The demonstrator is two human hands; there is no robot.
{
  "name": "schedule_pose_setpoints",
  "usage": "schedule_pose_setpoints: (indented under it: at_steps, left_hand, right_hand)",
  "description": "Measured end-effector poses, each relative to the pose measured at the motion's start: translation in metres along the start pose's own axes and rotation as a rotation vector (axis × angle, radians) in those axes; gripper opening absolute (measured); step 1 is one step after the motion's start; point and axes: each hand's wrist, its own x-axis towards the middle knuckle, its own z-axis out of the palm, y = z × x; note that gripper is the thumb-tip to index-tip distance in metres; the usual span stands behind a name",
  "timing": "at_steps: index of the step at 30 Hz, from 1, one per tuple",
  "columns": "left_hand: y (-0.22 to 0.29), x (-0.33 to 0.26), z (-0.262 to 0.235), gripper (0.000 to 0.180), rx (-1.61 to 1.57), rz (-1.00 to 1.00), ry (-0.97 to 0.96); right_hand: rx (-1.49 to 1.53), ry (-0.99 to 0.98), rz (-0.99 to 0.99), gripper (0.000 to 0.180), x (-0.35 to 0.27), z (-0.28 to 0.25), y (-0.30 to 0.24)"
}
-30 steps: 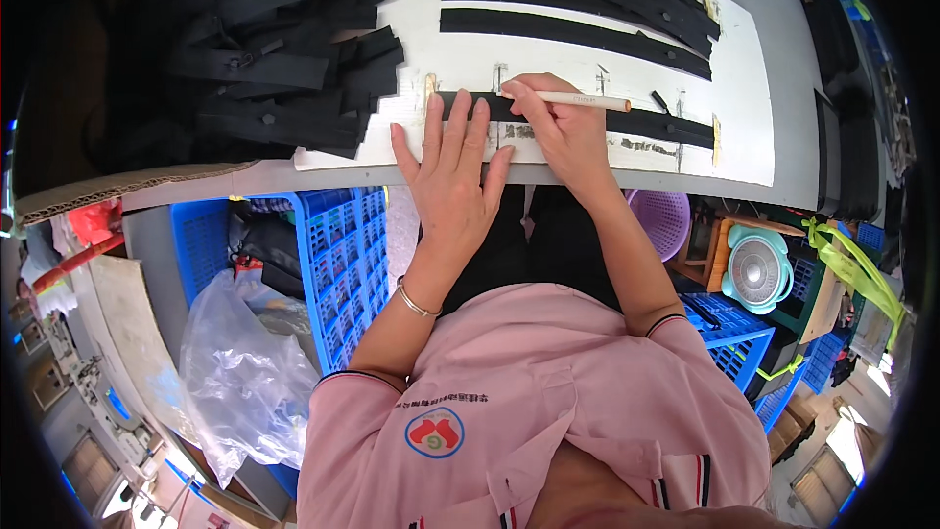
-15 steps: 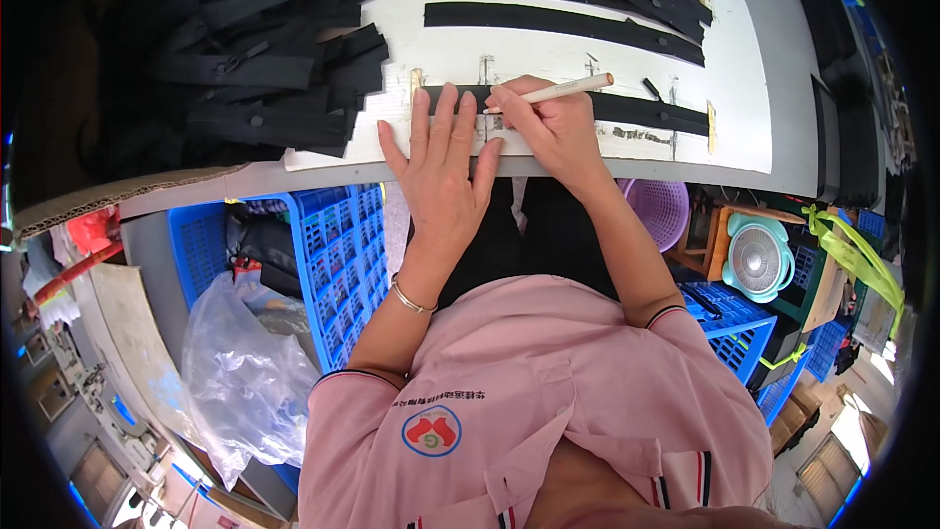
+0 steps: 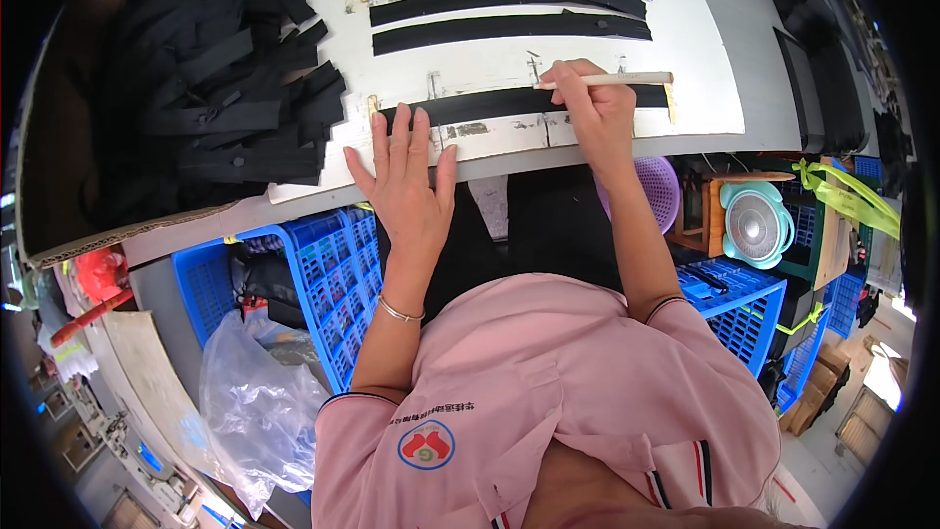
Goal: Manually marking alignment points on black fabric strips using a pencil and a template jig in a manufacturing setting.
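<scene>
A black fabric strip (image 3: 480,108) lies lengthwise along the near side of a white board (image 3: 705,69) that bears dark marks and small tan end pieces. My left hand (image 3: 409,191) rests flat with fingers spread, its fingertips pressing on the strip's left end. In my right hand (image 3: 599,118) a slim white pencil (image 3: 632,78) is pinched, slanting out to the right. The pencil's tip is at the strip's upper edge, right of the middle; whether it touches the fabric I cannot tell.
More black strips (image 3: 509,31) lie in rows farther back on the board. A heap of black strips (image 3: 225,88) fills a cardboard box (image 3: 147,225) at the left. Below the table edge stand a blue crate (image 3: 328,264), a purple basket (image 3: 658,191) and a turquoise fan (image 3: 756,223).
My right hand has moved the pencil rightward along the strip. A small dark piece near the strip's right end is no longer visible. My left hand stays on the left end; the view has shifted.
</scene>
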Motion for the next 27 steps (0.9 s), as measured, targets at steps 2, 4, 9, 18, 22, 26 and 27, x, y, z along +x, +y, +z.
schedule_pose_setpoints:
  at_steps: [2,4,9,18,22,26,27]
  left_hand:
    - [-0.001,0.001,0.000,0.051,0.007,0.003,0.004]
    - [-0.002,0.000,0.001,0.052,-0.001,0.010,-0.009]
    - [0.011,0.005,-0.002,0.055,0.036,-0.014,-0.037]
    - [0.063,0.026,0.028,0.053,-0.222,0.179,-0.152]
    - [0.065,0.028,0.030,0.050,-0.189,0.186,-0.161]
    - [0.064,0.028,0.031,0.049,-0.184,0.182,-0.166]
    - [0.064,0.028,0.032,0.049,-0.170,0.186,-0.163]
  right_hand:
    - [-0.101,0.018,0.081,0.027,0.005,-0.010,0.006]
    - [-0.076,0.018,0.124,0.027,0.001,-0.014,0.010]
    - [-0.064,0.016,0.126,0.026,0.002,-0.013,0.016]
    - [-0.064,-0.014,0.068,0.026,0.003,-0.010,0.022]
    - [-0.078,0.028,0.042,0.025,0.003,-0.009,0.023]
    - [-0.129,0.004,0.032,0.024,0.002,-0.010,0.021]
    - [-0.160,-0.016,0.038,0.025,0.002,-0.011,0.020]
